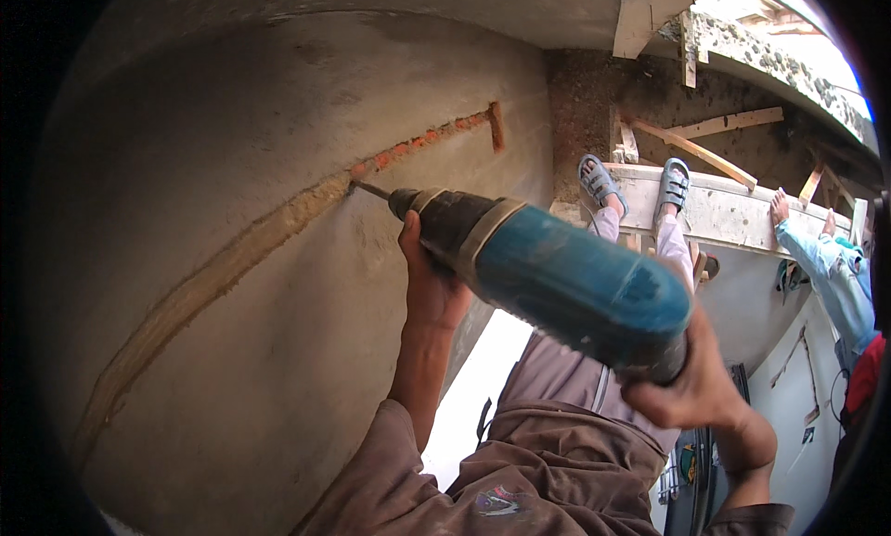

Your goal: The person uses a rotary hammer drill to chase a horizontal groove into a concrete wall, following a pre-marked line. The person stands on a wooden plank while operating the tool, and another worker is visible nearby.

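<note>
A blue-and-black rotary hammer drill (575, 271) slants across the middle, its bit (369, 190) pointing up and left to the wall. The bit's tip meets the wall groove (223, 244) where rough brown mortar gives way to exposed red brick (418, 144). My left hand (434, 281) is closed under the front of the drill, thumb up near the chuck; most of its fingers are hidden behind the body. At the rear end, my right hand (691, 378) wraps round the handle, slightly blurred. Whether the trigger is pressed is hidden.
Grey plaster wall (278, 369) fills the left side. My feet, in grey sandals (675, 185), stand on a pale plank (724, 206). Further right on it are another person's bare feet (780, 206). Loose timber strips (696, 151) lie beyond, under a rough concrete edge (789, 67).
</note>
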Demonstrator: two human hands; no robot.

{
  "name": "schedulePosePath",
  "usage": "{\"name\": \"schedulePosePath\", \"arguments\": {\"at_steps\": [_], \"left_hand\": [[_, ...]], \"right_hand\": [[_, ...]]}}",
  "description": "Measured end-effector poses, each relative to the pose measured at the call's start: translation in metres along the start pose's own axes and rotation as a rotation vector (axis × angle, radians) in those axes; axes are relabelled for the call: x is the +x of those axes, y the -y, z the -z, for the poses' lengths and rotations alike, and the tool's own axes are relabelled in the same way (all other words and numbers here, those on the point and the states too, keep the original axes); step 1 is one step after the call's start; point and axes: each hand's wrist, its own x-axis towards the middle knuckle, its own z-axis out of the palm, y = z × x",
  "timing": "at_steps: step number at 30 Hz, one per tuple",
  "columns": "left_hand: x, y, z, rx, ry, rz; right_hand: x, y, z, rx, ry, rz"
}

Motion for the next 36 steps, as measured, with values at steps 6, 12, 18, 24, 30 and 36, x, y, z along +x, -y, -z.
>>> {"name": "schedulePosePath", "arguments": {"at_steps": [6, 12, 18, 24, 30, 36], "left_hand": [[0.004, -0.018, 0.034, -0.073, 0.434, 0.081], [-0.013, 0.006, 0.017, 0.215, 0.032, 0.053], [-0.017, 0.025, 0.033, 0.144, -0.111, 0.13], [-0.017, 0.017, 0.014, 0.182, -0.114, 0.023], [-0.014, -0.008, 0.034, 0.233, 0.0, 0.025], [-0.013, -0.005, 0.049, 0.135, 0.085, 0.065]], "right_hand": [[0.008, -0.005, -0.051, -0.013, 0.036, 0.123], [-0.022, -0.064, -0.079, 0.094, -0.129, 0.073], [-0.047, -0.098, -0.063, 0.161, -0.119, 0.024], [-0.03, -0.077, -0.051, 0.146, -0.082, 0.054], [-0.017, -0.061, -0.082, 0.213, -0.102, 0.063], [-0.026, -0.064, -0.094, 0.217, -0.086, 0.047]]}}
